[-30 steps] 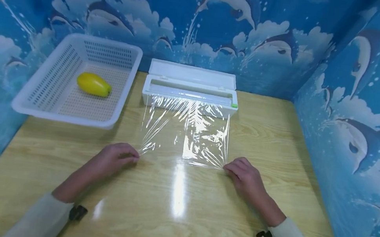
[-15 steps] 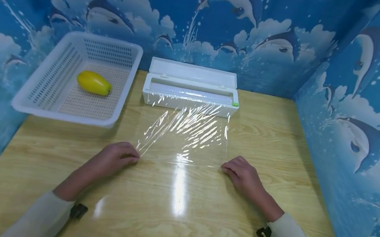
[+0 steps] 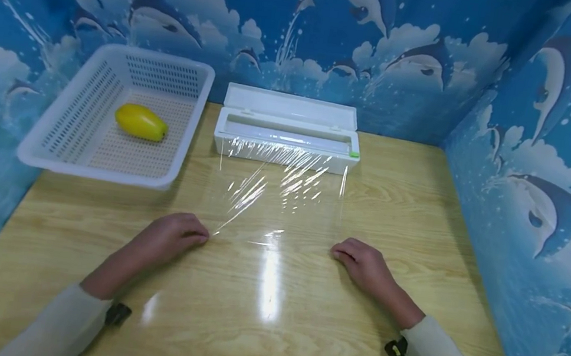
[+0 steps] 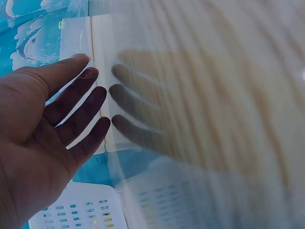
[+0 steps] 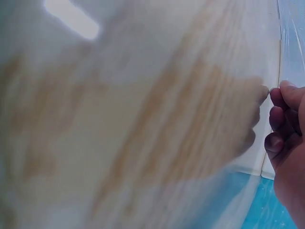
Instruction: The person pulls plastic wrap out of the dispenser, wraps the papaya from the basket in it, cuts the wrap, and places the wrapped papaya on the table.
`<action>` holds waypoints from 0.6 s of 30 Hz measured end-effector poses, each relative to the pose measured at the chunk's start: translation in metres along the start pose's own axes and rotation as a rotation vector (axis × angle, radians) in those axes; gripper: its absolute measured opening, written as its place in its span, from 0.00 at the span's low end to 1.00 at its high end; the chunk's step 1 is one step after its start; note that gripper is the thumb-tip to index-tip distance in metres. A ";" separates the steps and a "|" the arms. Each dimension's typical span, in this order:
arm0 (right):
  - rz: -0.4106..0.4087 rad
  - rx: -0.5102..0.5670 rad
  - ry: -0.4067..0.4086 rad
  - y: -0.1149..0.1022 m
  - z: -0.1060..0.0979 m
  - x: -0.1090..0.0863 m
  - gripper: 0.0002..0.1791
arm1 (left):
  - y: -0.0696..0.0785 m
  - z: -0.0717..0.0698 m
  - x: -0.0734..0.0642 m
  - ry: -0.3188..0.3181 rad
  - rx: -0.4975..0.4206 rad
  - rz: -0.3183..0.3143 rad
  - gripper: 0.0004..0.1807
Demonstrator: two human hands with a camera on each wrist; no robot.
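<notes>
A sheet of clear cling film (image 3: 277,201) runs from the open white dispenser box (image 3: 285,133) toward me and lies nearly flat on the wooden table (image 3: 268,318). My left hand (image 3: 171,238) rests at the sheet's near left corner. In the left wrist view the left hand (image 4: 43,129) has fairly straight fingers whose tips touch the film on the table. My right hand (image 3: 365,265) sits at the near right corner. In the right wrist view the right hand (image 5: 286,138) has curled fingers that pinch the film's edge against the table.
A white perforated basket (image 3: 99,170) stands at the back left with a yellow mango (image 3: 140,122) inside. Blue dolphin-print walls close in the table on three sides. Bare wood lies to the right of the film and in front of my hands.
The film sheet has sunk from a raised, wrinkled stretch to lie almost flat on the table. Both hands have stayed at its near corners, the right one shifting slightly left.
</notes>
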State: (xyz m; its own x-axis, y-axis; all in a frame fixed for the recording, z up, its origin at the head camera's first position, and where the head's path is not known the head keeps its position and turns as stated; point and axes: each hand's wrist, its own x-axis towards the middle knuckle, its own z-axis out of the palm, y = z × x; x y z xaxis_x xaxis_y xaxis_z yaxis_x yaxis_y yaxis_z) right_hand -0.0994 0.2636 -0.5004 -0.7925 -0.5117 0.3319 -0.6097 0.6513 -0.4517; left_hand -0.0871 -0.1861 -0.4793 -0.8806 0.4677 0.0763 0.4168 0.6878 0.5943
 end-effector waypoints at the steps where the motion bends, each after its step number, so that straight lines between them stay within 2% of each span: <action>1: 0.001 0.004 -0.005 0.000 0.000 0.000 0.07 | 0.000 0.000 0.000 -0.001 0.015 0.012 0.05; 6: -0.011 0.002 -0.010 0.001 0.001 0.001 0.07 | -0.001 0.000 0.003 -0.011 0.102 0.064 0.05; 11: -0.041 -0.031 -0.021 0.001 0.001 0.003 0.07 | 0.000 0.002 0.005 -0.024 0.188 0.078 0.05; 18: -0.063 -0.100 -0.048 -0.001 0.000 0.006 0.05 | 0.002 0.002 0.006 -0.016 0.236 0.091 0.09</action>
State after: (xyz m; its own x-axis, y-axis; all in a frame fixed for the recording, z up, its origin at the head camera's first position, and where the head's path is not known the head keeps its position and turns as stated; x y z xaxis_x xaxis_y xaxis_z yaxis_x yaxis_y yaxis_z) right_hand -0.1040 0.2600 -0.4978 -0.7523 -0.5782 0.3157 -0.6587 0.6685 -0.3453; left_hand -0.0909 -0.1810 -0.4797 -0.8342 0.5409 0.1076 0.5370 0.7522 0.3819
